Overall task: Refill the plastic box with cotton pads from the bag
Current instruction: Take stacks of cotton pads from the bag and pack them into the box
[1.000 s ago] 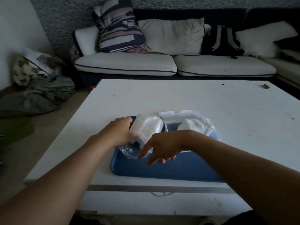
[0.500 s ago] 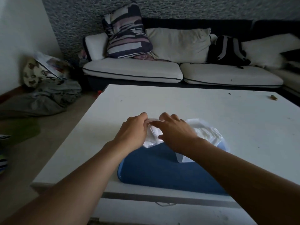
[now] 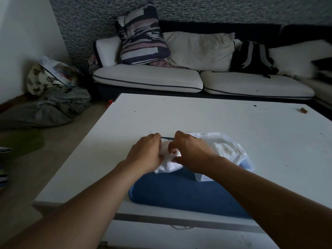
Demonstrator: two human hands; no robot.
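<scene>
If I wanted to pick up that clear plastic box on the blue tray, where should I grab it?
Probably by the plastic box at its right wall, coming from the right and above. That side is bare, while the left hand and right hand crowd the bag on its left, and pads fill its open top.

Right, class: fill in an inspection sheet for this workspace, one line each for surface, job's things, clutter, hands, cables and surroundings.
Surface: white table carrying a blue tray.
Job's things: bag of cotton pads and plastic box, both on the tray.
Clutter: small brown object at the table's far right.
Hands: left hand and right hand both grip the bag.
Cables: nothing seen.
Surroundings: sofa with backpack; clothes pile on the floor.
</scene>
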